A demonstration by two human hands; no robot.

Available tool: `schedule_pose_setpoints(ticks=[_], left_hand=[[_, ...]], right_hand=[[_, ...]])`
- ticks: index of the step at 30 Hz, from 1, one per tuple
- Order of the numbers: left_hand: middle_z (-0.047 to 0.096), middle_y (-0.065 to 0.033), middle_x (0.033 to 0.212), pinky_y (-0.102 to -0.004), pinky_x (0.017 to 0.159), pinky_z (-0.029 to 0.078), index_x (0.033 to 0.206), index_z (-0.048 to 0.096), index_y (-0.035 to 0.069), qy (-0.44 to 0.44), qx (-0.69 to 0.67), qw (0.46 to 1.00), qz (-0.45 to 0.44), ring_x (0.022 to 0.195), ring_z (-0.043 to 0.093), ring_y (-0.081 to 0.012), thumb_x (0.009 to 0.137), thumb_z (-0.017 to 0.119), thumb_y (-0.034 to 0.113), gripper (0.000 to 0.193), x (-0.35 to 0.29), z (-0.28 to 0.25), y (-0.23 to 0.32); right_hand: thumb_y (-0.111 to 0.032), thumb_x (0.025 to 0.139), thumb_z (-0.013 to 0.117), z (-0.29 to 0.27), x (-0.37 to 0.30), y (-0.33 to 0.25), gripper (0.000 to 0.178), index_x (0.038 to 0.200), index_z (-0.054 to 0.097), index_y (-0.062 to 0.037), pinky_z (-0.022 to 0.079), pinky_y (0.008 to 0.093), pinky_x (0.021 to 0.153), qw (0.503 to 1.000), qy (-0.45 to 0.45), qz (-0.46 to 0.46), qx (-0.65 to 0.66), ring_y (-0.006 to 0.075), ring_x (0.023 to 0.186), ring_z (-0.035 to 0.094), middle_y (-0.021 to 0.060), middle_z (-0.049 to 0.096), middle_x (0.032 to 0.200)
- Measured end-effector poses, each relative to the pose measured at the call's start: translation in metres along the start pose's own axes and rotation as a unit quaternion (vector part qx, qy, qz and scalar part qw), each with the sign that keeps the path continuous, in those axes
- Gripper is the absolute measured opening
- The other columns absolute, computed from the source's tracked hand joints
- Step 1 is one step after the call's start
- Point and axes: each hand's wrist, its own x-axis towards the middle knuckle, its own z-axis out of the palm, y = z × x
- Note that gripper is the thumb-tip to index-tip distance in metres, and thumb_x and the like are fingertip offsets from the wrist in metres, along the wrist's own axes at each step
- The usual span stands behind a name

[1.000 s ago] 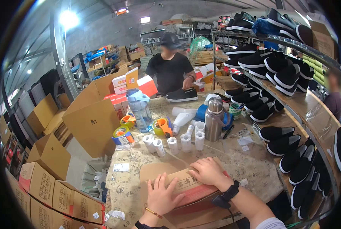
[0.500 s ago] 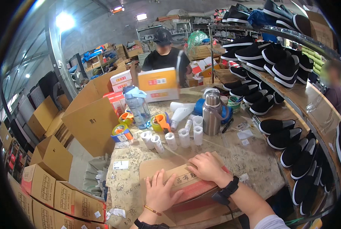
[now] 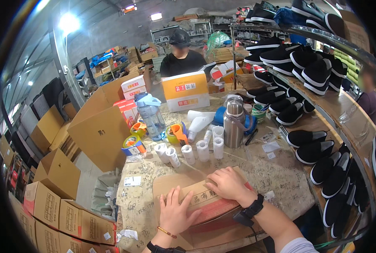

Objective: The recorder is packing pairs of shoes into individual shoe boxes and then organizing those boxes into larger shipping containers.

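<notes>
In front of me on the table lies a brown cardboard box (image 3: 213, 209) with a red band and dark printing. It looks low or partly folded, with flat brown card spread beneath and in front of it. My left hand (image 3: 177, 213) rests palm down over its left end, fingers spread. Toward the right end, my right hand (image 3: 228, 185) presses on the top near the far edge, fingers slightly bent and apart. Neither hand is closed round anything. Several white label rolls (image 3: 202, 151) stand just beyond the box.
Behind the rolls are tape dispensers (image 3: 177, 134), a blue water bottle (image 3: 151, 118) and a steel flask (image 3: 234, 124). Across the table, a person (image 3: 181, 59) stands behind a yellow and white box (image 3: 187, 92). Shelves of black shoes (image 3: 310, 145) line the right; cartons (image 3: 49, 206) fill the left.
The yellow and white box across the table has turned to face me more and shifted right, while the person behind it leans lower. My hands and the cardboard box stay almost still.
</notes>
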Motion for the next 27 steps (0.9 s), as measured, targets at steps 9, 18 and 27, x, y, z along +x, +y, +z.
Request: schedule_pose_setpoints(ticks=[9,18,27], left_hand=[[0.043,-0.0206,0.134,-0.0564,0.103,0.025,0.13,0.055,0.019,-0.012,0.008,1.0,-0.006,0.125,0.04,-0.0352,0.079,0.064,0.052,0.061,0.0004,-0.0037,0.0017],[0.043,-0.0211,0.134,-0.0585,0.103,0.025,0.129,0.056,0.019,-0.013,0.009,1.0,-0.01,0.127,0.039,-0.0359,0.078,0.065,0.054,0.063,-0.0027,-0.0012,0.0004],[0.044,-0.0209,0.134,-0.0588,0.103,0.025,0.129,0.055,0.02,-0.01,0.0,1.0,-0.02,0.127,0.04,-0.036,0.078,0.066,0.053,0.062,-0.0037,-0.0014,-0.0004]], right_hand=[[-0.034,0.087,0.059,-0.0014,0.0007,-0.0024,0.025,0.092,0.067,-0.0106,0.042,0.0374,0.08,1.0,0.002,0.003,0.005,0.0249,0.085,0.061,0.0062,0.065,0.084],[-0.033,0.087,0.06,0.0003,0.0005,-0.0022,0.024,0.09,0.067,-0.01,0.042,0.0379,0.08,1.0,0.002,0.0,0.007,0.0252,0.085,0.061,0.007,0.065,0.084],[-0.035,0.087,0.06,0.0032,0.0008,-0.0008,0.026,0.094,0.067,-0.0107,0.041,0.038,0.08,1.0,0.002,-0.004,0.009,0.0258,0.086,0.061,0.008,0.066,0.088]])
